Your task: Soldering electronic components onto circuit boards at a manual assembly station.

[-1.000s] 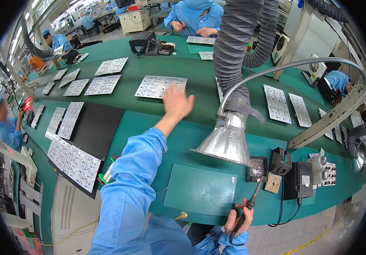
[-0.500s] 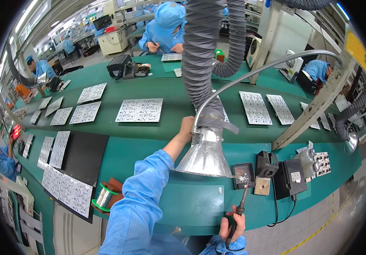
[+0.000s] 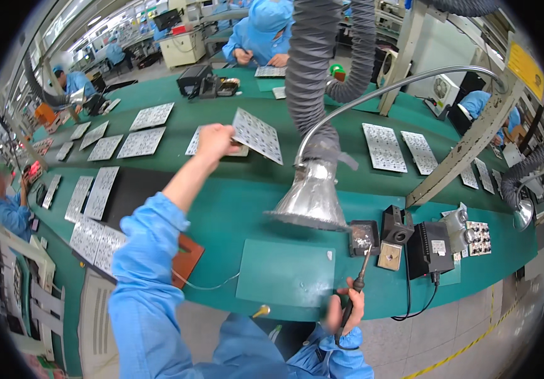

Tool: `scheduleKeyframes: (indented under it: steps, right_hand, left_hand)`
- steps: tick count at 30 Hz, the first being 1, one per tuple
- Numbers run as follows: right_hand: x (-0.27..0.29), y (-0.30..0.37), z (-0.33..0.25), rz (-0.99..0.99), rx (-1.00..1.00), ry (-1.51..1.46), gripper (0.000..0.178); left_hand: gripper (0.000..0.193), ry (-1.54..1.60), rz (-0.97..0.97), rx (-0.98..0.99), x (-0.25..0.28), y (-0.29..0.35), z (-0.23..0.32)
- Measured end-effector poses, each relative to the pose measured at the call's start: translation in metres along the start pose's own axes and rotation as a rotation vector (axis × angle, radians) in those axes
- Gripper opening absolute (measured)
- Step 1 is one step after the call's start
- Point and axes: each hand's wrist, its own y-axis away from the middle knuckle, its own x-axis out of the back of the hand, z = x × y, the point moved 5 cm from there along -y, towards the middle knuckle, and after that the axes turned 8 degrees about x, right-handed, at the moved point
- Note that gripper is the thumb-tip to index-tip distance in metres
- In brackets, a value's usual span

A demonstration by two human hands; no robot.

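1. We are reaching our left hand (image 3: pixel 214 140) far out over the green workbench (image 3: pixel 240 202), the blue sleeve stretched forward.
2. Its fingers are pinching the near edge of a white circuit board panel (image 3: pixel 257 134), holding it lifted and tilted above the bench, over another panel (image 3: pixel 197 143) lying flat beneath.
3. We are keeping our right hand (image 3: pixel 346 311) low at the bench's near edge, its fingers wrapping around the dark handle of a soldering iron (image 3: pixel 357 287), tip pointing up and away toward the sponge tray (image 3: pixel 364 237).
4. A silver fume extractor hood (image 3: pixel 310 199) is hanging between our two hands, above the darker green work mat (image 3: pixel 286 273).
5. More white panels (image 3: pixel 139 142) are lying in rows across the bench to the left, and a soldering station (image 3: pixel 430 249) is sitting right of the iron.
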Motion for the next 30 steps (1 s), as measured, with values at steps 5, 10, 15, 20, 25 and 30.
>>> scheduleKeyframes:
  steps: [5,10,15,20,25,30]
  right_hand:
    - [0.005,0.003,-0.003,0.009,-0.018,-0.017,0.049]
    - [0.006,0.007,-0.003,-0.047,-0.014,-0.024,0.050]
    - [-0.005,-0.005,-0.029,-0.135,0.100,-0.175,0.064]
    - [-0.018,-0.017,-0.053,-0.264,0.201,-0.188,0.081]
    - [-0.020,-0.033,-0.055,-0.490,0.245,-0.183,0.073]
    - [-0.013,-0.017,-0.033,-0.381,0.161,-0.110,0.052]
  left_hand:
    - [0.011,-0.058,0.091,-0.134,0.101,0.087,0.051]
    - [0.013,0.261,-0.033,-0.330,0.203,0.188,0.037]
    - [0.014,0.387,-0.171,-0.122,0.194,0.268,-0.006]
    - [0.009,0.409,-0.356,0.165,0.128,0.285,-0.093]
    - [0.005,0.564,-0.582,0.323,0.076,0.263,-0.135]
    - [0.011,0.378,-0.494,0.402,0.043,0.237,-0.153]
